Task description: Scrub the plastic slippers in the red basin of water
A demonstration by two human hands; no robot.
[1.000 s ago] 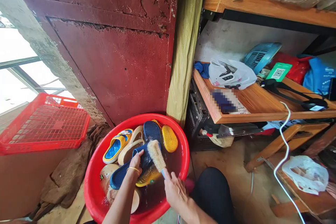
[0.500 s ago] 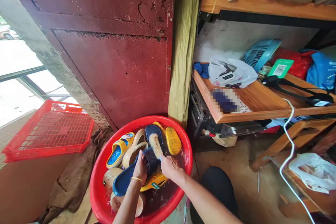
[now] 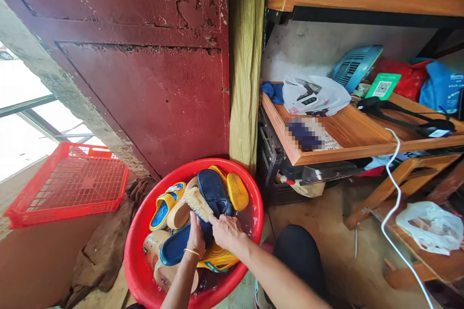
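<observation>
The left hand (image 3: 196, 237) is closed around a dark blue slipper (image 3: 181, 245), pinning it by its middle over the red basin (image 3: 137, 270), while the right hand (image 3: 225, 230) grips the handle of a scrub brush (image 3: 197, 203) whose pale bristles lie across a second blue slipper (image 3: 213, 192). The slipper looks light, rubbery and bendable, and wet, so it probably slides easily; a clamp across the strap and sole seems the surest hold. Yellow slippers (image 3: 237, 190) and beige ones (image 3: 179, 212) crowd the basin, touching one another. The basin sits on a bare floor (image 3: 326, 231) against a peeling red door (image 3: 152, 96), a red crate (image 3: 68, 188) to the left and cluttered wooden shelves (image 3: 355, 140) to the right.
</observation>
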